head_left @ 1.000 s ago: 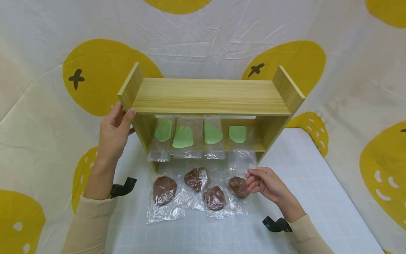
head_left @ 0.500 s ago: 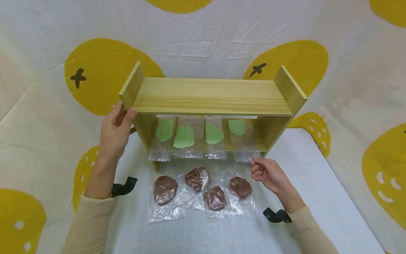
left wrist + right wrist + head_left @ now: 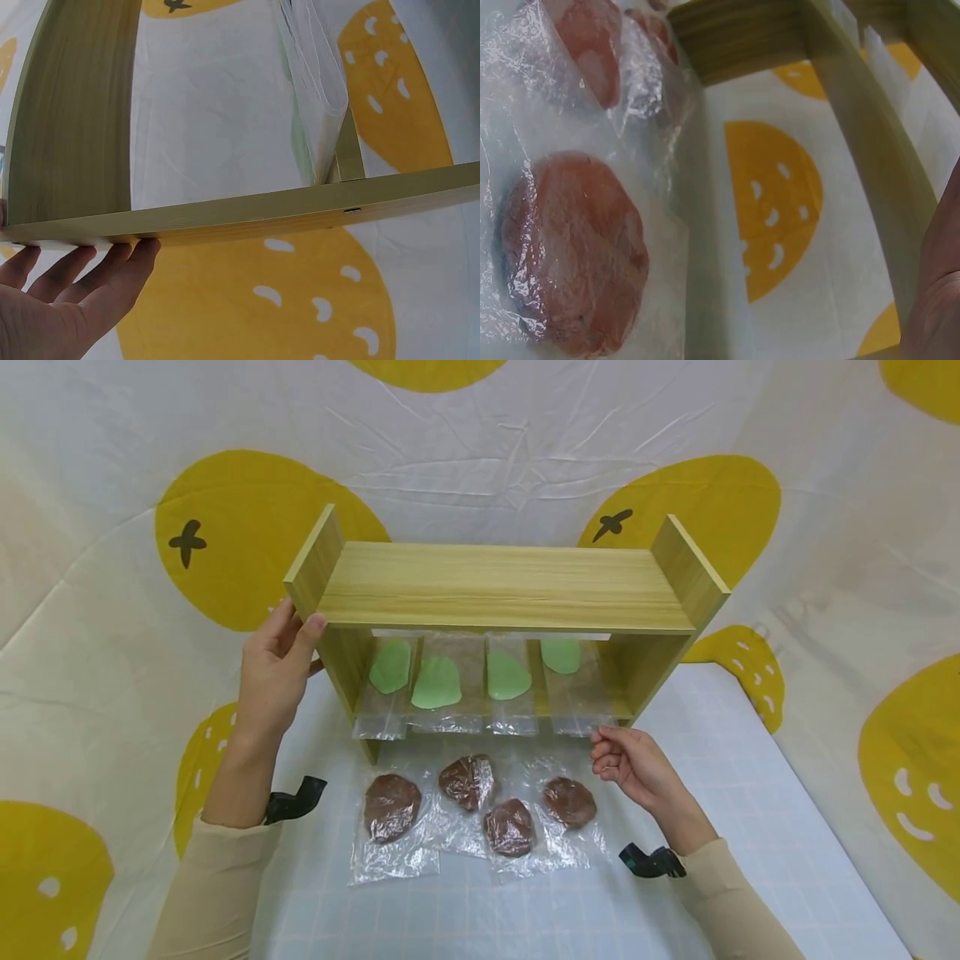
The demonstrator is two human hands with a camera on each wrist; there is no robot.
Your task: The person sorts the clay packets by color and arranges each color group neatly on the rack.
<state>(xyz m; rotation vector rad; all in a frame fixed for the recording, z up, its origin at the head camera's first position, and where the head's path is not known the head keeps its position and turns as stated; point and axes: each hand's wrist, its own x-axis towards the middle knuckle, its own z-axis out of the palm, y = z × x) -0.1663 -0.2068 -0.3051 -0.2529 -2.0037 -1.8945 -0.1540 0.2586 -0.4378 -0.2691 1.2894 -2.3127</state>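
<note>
My left hand (image 3: pixel 276 672) grips the left side panel of a light wooden shelf (image 3: pixel 495 585), thumb at its front edge. In the left wrist view the fingers (image 3: pixel 112 277) lie against the panel's outer face. On the lower board, several clear bags with flat green pieces lie side by side, their front ends hanging over the edge. At the right end, my right hand (image 3: pixel 630 764) pinches the front corner of a clear plastic bag (image 3: pixel 581 702). This bag's green piece (image 3: pixel 561 655) sits farthest back, partly under the top board. The right wrist view shows only part of that hand.
Several clear bags with flat brown lumps lie on the table before the shelf, such as the left brown lump (image 3: pixel 392 807) and the right one (image 3: pixel 577 255). A pale checked cloth (image 3: pixel 450 918) covers the table. A yellow-patterned curtain (image 3: pixel 480 468) hangs behind.
My right hand has pushed the rightmost bag back into the shelf, and its green piece has slid deeper. My left hand keeps its grip on the side panel.
</note>
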